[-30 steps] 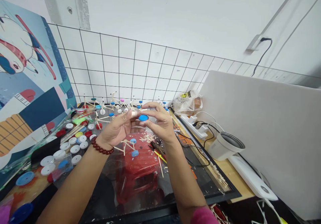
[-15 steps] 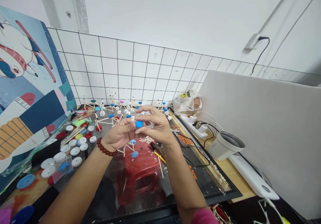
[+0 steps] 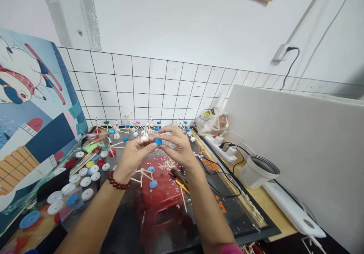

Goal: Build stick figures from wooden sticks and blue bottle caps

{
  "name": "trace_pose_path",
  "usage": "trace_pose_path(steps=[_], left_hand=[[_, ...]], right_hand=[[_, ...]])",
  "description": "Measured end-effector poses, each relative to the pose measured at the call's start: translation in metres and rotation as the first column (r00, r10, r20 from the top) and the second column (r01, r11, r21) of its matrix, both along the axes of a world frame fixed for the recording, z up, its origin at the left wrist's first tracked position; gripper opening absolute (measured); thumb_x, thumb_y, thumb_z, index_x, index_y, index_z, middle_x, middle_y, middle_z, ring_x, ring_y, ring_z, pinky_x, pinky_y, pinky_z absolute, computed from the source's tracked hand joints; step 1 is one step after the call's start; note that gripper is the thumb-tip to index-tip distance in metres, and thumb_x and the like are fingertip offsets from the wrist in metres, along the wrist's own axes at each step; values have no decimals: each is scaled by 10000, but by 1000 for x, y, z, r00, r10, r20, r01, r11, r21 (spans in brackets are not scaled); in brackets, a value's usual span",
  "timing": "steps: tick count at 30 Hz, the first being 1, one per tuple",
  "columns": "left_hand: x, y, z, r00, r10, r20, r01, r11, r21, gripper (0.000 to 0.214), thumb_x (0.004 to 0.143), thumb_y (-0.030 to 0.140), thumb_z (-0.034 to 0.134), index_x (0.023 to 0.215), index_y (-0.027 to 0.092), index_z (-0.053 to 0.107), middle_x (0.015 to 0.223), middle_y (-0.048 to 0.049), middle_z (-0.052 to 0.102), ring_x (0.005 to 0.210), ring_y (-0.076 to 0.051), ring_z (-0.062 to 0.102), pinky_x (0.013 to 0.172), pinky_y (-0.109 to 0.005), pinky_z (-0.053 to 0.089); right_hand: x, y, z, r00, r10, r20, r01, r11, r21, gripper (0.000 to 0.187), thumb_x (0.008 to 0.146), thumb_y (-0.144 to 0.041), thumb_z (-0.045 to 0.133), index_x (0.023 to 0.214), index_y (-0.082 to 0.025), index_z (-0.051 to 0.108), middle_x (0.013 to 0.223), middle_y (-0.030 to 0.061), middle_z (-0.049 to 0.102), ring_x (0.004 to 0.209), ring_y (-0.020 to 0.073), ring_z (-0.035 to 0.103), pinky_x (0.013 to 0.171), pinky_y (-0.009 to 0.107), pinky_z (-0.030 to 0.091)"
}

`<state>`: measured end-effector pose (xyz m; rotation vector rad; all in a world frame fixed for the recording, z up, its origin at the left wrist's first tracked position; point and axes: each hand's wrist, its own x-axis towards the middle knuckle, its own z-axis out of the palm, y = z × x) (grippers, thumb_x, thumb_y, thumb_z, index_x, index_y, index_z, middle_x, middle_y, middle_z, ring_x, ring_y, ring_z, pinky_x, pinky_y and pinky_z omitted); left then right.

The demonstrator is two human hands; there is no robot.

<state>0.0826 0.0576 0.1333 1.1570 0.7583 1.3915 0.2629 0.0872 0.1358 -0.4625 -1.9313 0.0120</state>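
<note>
A small blue bottle cap (image 3: 158, 142) is raised above the table, pinched between the fingertips of both hands. My left hand (image 3: 135, 155), with a red bead bracelet and a pale wrap on one finger, grips its left side. My right hand (image 3: 178, 148) has thumb and fingers closed on the right side. Below lies a small frame of wooden sticks (image 3: 141, 175) with light blue caps (image 3: 153, 184) as wheels. Behind the hands stand several more stick-and-cap frames (image 3: 127, 127).
Loose white caps (image 3: 85, 182) and other coloured ones cover the left side. Yellow-handled pliers (image 3: 179, 180) and wood scraps lie on the glass top, with a red stool (image 3: 162, 193) seen through it. At right are a power strip (image 3: 222, 149), cables and a white pot (image 3: 258, 170).
The blue cap has turned to a more tilted angle between my fingers. My left fingers have straightened somewhat. The camera view has tipped upward slightly.
</note>
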Motion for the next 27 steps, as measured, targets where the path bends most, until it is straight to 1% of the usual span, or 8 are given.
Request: trace_pose_path(steps=[2, 6, 12, 15, 18, 24, 26, 27], left_hand=[[1, 1, -1, 999, 41, -12, -41, 999, 6, 349, 552, 371, 949, 798, 166, 810, 797, -30, 778, 738, -125, 665, 717, -221, 544], [1, 3, 0, 997, 17, 80, -12, 998, -67, 381, 516, 377, 960, 819, 193, 820, 775, -20, 783, 714, -127, 682, 721, -238, 564], [2, 4, -1, 994, -27, 103, 34, 998, -61, 387, 551, 346, 950, 879, 183, 828, 841, -56, 802, 783, -153, 711, 774, -249, 573], [2, 4, -3, 989, -53, 139, 65, 994, -87, 364, 592, 312, 934, 911, 176, 824, 880, -69, 804, 823, -176, 720, 833, -300, 580], [4, 3, -4, 983, -71, 168, 91, 989, -116, 345, 629, 290, 916, 935, 163, 818, 889, -82, 801, 854, -200, 725, 869, -348, 580], [10, -6, 0, 970, -153, 187, 183, 971, -156, 423, 682, 305, 884, 1073, 181, 784, 1017, -97, 787, 864, -197, 724, 814, -329, 585], [6, -8, 3, 966, -190, 175, 222, 957, -185, 437, 677, 307, 886, 1081, 179, 779, 959, -96, 790, 816, -190, 723, 776, -321, 586], [3, -8, 5, 975, -162, 155, 190, 964, -186, 414, 657, 299, 898, 1034, 168, 789, 905, -88, 791, 782, -180, 718, 751, -303, 583]], right_hand=[[0, 0, -1, 1000, 12, 17, -12, 1000, -13, 215, 903, -259, 690, 1110, -311, 715, 1132, 52, 701, 1077, 213, 649, 965, 471, 512], [0, -1, -1, 998, 68, -12, -69, 993, -100, 434, 867, -330, 745, 1285, -300, 634, 1203, 78, 682, 1123, 214, 643, 970, 442, 531], [0, 1, -4, 999, 43, 10, -41, 995, -89, 176, 919, -224, 674, 1084, -263, 720, 1023, 52, 726, 964, 180, 680, 860, 385, 563], [-1, -1, -3, 1000, 9, 1, -9, 999, -51, 180, 905, -207, 689, 1080, -243, 704, 1018, 58, 727, 968, 190, 671, 871, 401, 551], [2, -4, 0, 1000, 1, 8, 0, 996, -91, 252, 885, -223, 720, 1132, -241, 674, 1009, 54, 727, 961, 196, 667, 870, 402, 547], [7, -8, 4, 990, 14, 141, -1, 996, -93, 207, 920, -236, 673, 1125, -262, 691, 1071, 62, 666, 1009, 197, 636, 860, 404, 553], [6, -9, 5, 992, 13, 125, -3, 997, -81, 198, 912, -264, 691, 1110, -263, 690, 1089, 64, 658, 1034, 204, 630, 874, 413, 552], [6, -11, 5, 994, 13, 105, -4, 997, -81, 230, 897, -285, 712, 1124, -261, 682, 1097, 66, 659, 1044, 207, 631, 886, 416, 551]])
